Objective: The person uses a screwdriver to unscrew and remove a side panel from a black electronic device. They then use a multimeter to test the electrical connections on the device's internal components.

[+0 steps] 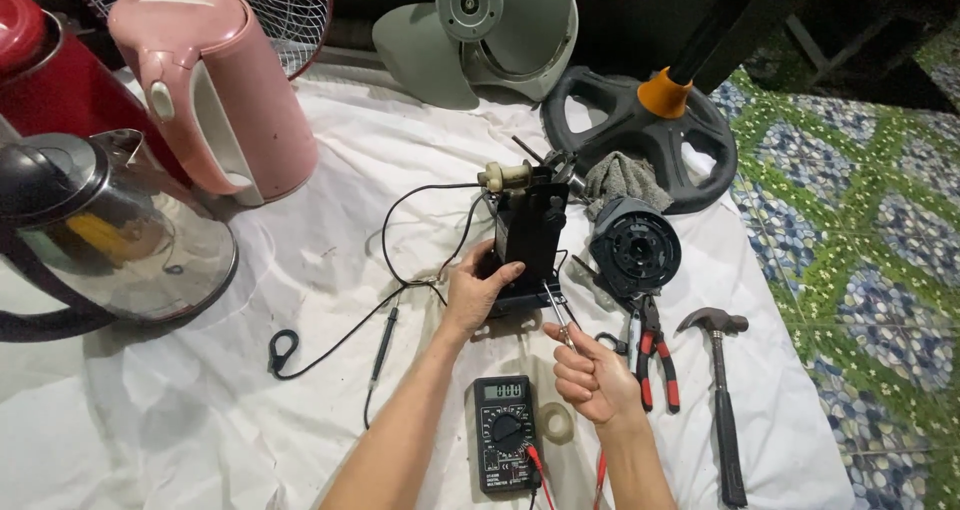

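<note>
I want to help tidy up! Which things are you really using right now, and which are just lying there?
In use:
- black motor block, steadied by the left hand
- thin metal probe, pinched in the right hand
- multimeter with its red lead

Just lying about:
- hammer
- red-handled pliers
- pink kettle
- glass kettle
- fan blade
- tape roll

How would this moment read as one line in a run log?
left hand: steadies black motor housing | right hand: holds probe on housing | multimeter: on white cloth
</note>
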